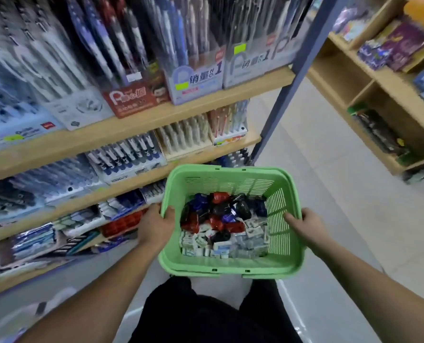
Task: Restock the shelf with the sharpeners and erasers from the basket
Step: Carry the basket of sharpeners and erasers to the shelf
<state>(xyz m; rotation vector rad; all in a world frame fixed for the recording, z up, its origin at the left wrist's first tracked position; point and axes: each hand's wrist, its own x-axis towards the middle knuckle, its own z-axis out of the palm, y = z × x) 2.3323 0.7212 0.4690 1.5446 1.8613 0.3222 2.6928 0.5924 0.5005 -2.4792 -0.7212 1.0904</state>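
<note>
As basket (230, 266) hangs by shelf (141, 120), left grip (156, 224) and right grip (305, 226) clasp its rim.

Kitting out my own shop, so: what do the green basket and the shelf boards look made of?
Green basket: moulded plastic by the look, smooth with a slight sheen, thin slotted walls and a rolled rim. Shelf boards: pale wood or wood-look laminate, matte; blur hides any grain.

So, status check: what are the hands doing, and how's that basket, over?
Holding green basket: left hand and right hand grip its side rims. Inside: sharpeners and erasers, heaped. To the left, pen shelves; nothing blocking.
</note>
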